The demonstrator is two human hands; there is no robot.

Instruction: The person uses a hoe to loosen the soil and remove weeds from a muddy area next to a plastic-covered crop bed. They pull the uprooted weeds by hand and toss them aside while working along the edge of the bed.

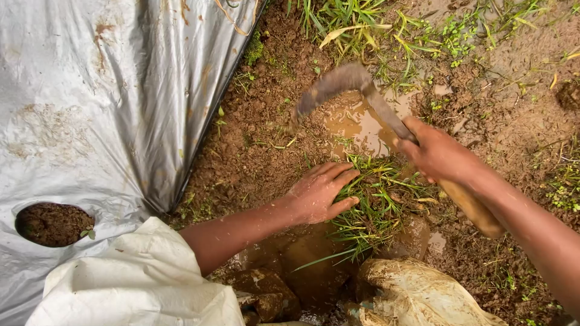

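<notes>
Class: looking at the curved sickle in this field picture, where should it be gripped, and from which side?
Grip the sickle by its straight wooden handle, as the right hand does, coming from the handle end. The hooked blade curves away toward the soil, so that end stays clear of fingers.

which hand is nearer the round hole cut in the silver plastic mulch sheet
Left. The left hand rests on a green grass clump, right of the round hole. The right hand, gripping a curved muddy sickle, is farther right.
</notes>
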